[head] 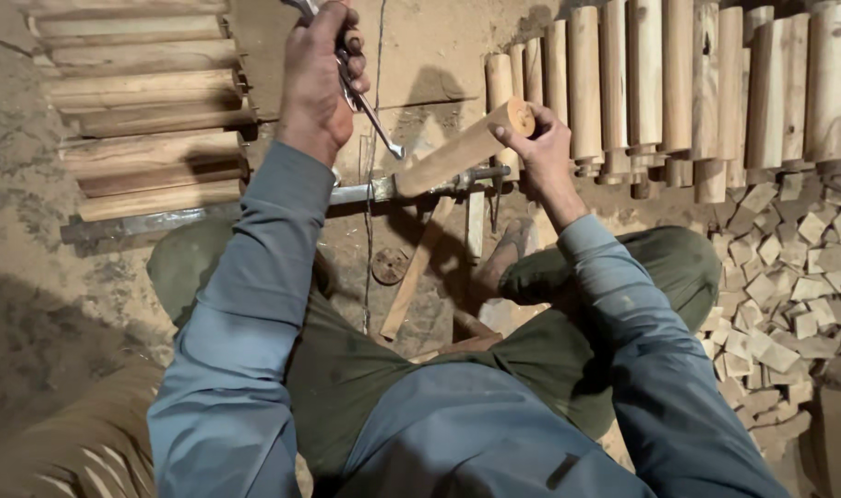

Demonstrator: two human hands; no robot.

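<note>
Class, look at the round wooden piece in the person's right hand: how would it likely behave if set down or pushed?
The wooden cylinder looks stiff, solid timber, so it probably won't bend. Its round section suggests it would roll if laid on its side. The right hand grips one end while the other rests on a metal bar, so it seems fairly light.

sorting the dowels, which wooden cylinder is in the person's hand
The tilted cylinder gripped at its end by the right hand; the others stand untouched in a row behind.

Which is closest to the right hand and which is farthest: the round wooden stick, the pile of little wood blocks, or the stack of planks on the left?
From the right hand:
1. Round wooden stick, held by its end.
2. Little wood blocks, heaped on the right.
3. Planks, stacked far left, beyond the left hand.
</note>
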